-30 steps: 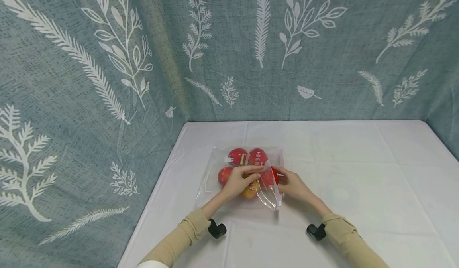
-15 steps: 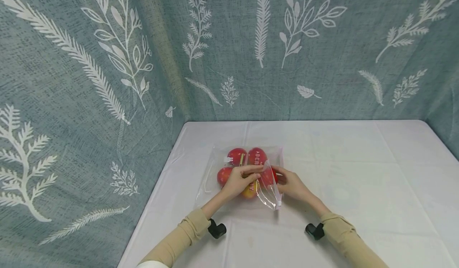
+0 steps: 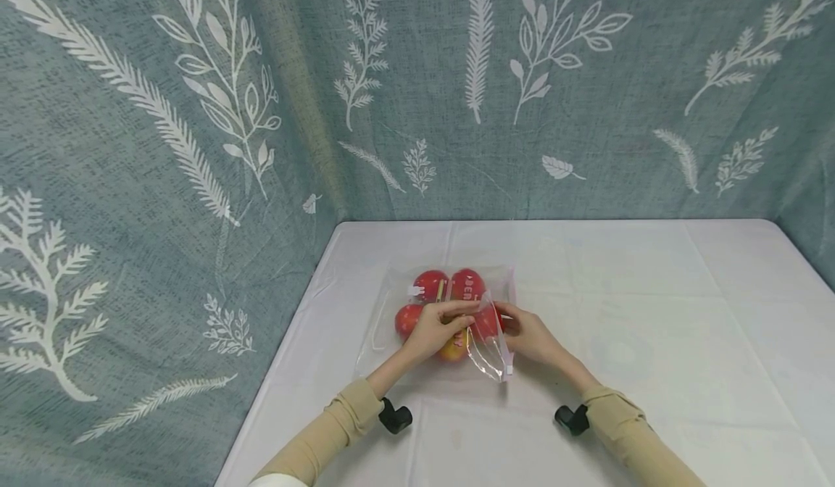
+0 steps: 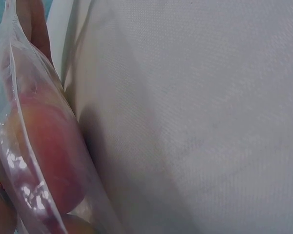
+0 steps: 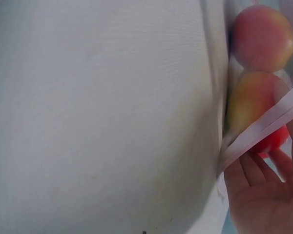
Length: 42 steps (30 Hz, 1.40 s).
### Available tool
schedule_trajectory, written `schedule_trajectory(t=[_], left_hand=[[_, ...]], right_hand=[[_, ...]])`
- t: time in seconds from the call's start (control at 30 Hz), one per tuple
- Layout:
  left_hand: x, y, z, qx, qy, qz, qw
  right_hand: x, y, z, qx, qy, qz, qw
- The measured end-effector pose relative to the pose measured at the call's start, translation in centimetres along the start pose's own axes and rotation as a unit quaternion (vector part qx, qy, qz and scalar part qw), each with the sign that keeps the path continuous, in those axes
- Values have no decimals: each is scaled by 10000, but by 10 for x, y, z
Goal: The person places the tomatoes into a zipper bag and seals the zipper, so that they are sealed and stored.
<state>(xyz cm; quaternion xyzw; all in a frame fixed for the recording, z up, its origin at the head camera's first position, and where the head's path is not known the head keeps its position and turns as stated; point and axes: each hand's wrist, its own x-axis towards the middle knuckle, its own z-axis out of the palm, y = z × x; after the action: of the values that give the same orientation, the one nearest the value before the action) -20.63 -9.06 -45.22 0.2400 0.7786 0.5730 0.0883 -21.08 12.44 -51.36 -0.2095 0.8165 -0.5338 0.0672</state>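
Note:
A clear plastic zip bag point(image 3: 378, 346) with printed lettering lies on the table, holding several red-and-yellow apples point(image 3: 430, 284). My left hand point(image 3: 430, 331) reaches over the bag and pinches its upper sheet near the open right end, lifting it into a peak. At that mouth my right hand point(image 3: 531, 336) holds a red apple point(image 3: 488, 322), fingers curled about its outer side. In the right wrist view, the right fingers point(image 5: 254, 170) lie against the apple, below the pale zip strip point(image 5: 266, 127). Through the film in the left wrist view shows one apple point(image 4: 53, 156).
A white cloth covers the table point(image 3: 652, 327), whose far edge meets a blue-green leaf-patterned curtain point(image 3: 417, 96). The curtain also hangs along the left side. Black wrist cameras point(image 3: 395, 416) sit below both beige sleeves point(image 3: 326, 429).

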Motion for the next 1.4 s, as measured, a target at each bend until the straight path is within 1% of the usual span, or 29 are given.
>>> schedule_trajectory(t=[0.13,0.3,0.37,0.67,0.87,0.97,1.1,1.23,1.33,1.4], left_hand=[[0,0,0,-18,-9,2,10000],[1,0,0,-201,-52,-33,9998],[1,0,0,-210,-51,-37,9998],[1,1,1,58,16,-12,10000],[1,1,1,162,-4,-13,9999],[4,-11,1,140,9,-34,9999],[8,-27,2,118,81,21,9999],[8,-29,1,77,133,104,9998],[8,-28,-1,-5,128,162,9998],[8,-27,-1,-117,114,209,9996]], right_hand=[[-1,1,-1,32,-44,-48,10000],[-1,1,-2,59,-88,-61,9999],[-2,1,-3,92,-97,-61,9999],[-4,3,-6,177,-109,-95,9997],[-9,1,-9,163,-12,-26,9999],[-12,0,-13,135,53,17,9999],[-16,1,-19,137,210,155,9996],[-20,3,-25,165,391,299,9986],[-23,5,-30,207,552,296,9978],[-25,6,-34,302,699,215,9969]])
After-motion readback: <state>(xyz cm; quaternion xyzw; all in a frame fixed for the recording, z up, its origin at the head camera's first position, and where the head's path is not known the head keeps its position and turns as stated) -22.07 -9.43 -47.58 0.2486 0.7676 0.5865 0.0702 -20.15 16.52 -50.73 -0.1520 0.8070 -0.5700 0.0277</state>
